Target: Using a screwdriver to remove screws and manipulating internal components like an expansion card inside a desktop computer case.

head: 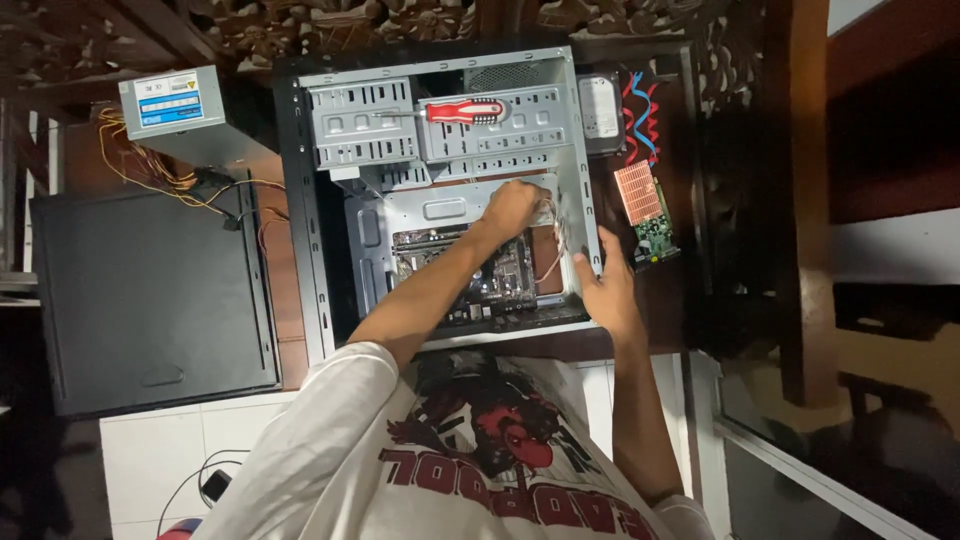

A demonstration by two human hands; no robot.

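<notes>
The open computer case (310, 200) lay on its side on the desk (285, 270), its motherboard (500, 280) exposed. The left hand (512, 208) reached inside, fingers pinched on thin front-panel wires (556, 232) near the case's right wall. The right hand (605, 290) gripped that wall's edge, fingers curled over it. A red-handled screwdriver (463, 111) rested on the drive bays. A power supply (175, 110) and the detached side panel (150, 300) lay to the left, a graphics card (645, 212) to the right.
</notes>
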